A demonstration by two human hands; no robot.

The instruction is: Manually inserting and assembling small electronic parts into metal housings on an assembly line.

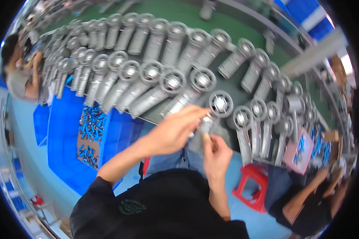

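Note:
In front of my body is a grey handheld fan (221,104) with a round ring head and a handle tilted toward me. My left hand (172,131) reaches across from the left, its fingers closed at the fan's neck. Curled around the lower handle is my right hand (217,156), thumb and forefinger pressed against it. Motion blur and the fingers hide most of the handle and any small part between them. Close to my left fingers lies another grey fan (187,93) on the table.
Rows of similar grey fans (151,71) cover the dark worktable (227,85). On the left, a large blue bin (64,135) stands beside small blue parts (91,123). A red stool (251,187) and pink tray (299,151) are at right. Co-workers sit at both sides.

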